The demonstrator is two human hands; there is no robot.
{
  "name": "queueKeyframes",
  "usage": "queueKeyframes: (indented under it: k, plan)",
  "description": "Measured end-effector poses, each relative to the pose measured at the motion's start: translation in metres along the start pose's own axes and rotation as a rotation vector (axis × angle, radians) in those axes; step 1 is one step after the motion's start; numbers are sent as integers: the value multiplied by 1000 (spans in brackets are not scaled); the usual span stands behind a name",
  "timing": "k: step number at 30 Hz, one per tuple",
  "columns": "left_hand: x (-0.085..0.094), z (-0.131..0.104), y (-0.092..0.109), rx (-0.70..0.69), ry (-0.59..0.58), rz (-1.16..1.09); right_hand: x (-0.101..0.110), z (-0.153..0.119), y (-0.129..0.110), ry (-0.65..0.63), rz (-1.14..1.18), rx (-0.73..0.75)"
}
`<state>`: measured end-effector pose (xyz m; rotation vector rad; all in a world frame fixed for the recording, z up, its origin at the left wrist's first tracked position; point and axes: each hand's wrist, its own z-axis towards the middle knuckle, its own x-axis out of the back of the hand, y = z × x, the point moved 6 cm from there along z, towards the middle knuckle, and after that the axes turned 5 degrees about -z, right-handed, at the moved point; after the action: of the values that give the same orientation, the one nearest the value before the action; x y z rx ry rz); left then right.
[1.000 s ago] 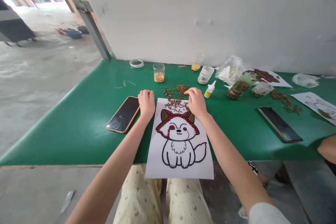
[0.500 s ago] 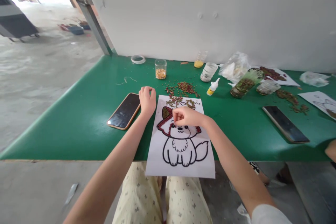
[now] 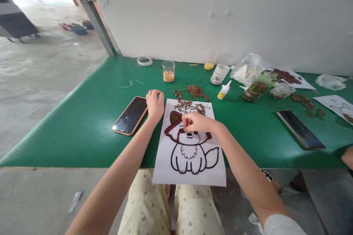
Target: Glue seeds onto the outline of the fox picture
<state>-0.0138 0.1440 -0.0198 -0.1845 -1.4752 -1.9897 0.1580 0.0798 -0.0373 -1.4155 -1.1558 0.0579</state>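
Note:
A sheet of paper (image 3: 162, 169) with a printed cartoon animal lies at the table's front edge and overhangs it. Red and green beans fill one ear, and red ones line parts of the head. Over the animal's face, my right hand (image 3: 199, 122) is closed in a pinch; whatever its fingertips hold is too small to make out. My left hand (image 3: 156, 105) rests on the table left of the sheet, fingers curled, beside a phone (image 3: 131, 116). Loose beans (image 3: 194, 91) lie in a pile behind the paper, some spread over its top edge.
Behind are a cup of corn kernels (image 3: 168, 71), a tape ring (image 3: 145, 61), a glue bottle (image 3: 224, 90) and a clear cup (image 3: 220, 74). To the right are a jar of beans (image 3: 257, 89), a plastic bag (image 3: 248, 69) and another phone (image 3: 300, 129). Another person's arm (image 3: 348, 157) shows at the right edge.
Both hands stay almost in place, the right still pinched over the animal's face. The whole view has shifted very slightly.

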Motion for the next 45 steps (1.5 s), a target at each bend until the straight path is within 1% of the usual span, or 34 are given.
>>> queueKeyframes:
  k: [5,21,33,37,39,40,41,44,45]
  plan:
    - [0,-1,0,6,0,0,2,0,1,27,5,2]
    - [-1,-1,2,12,-19,-2,1,1,1,25,-10,3]
    - [-2,0,0,5,-18,-12,1,0,-5,34,-17,-5]
    - [-2,0,0,2,-18,-14,4,-2,-7,45,-4,17]
    - [-2,0,0,3,-19,-13,11,-3,-8,108,19,42]
    - [-2,0,0,5,-20,-13,17,-4,-9,178,28,52]
    - [-2,0,0,8,-21,-12,25,-5,-8,274,32,56]
    - [-2,0,-1,11,-24,-10,50,-11,-2,615,28,50]
    - [-2,0,-1,9,-23,-10,56,-13,2,706,41,50]
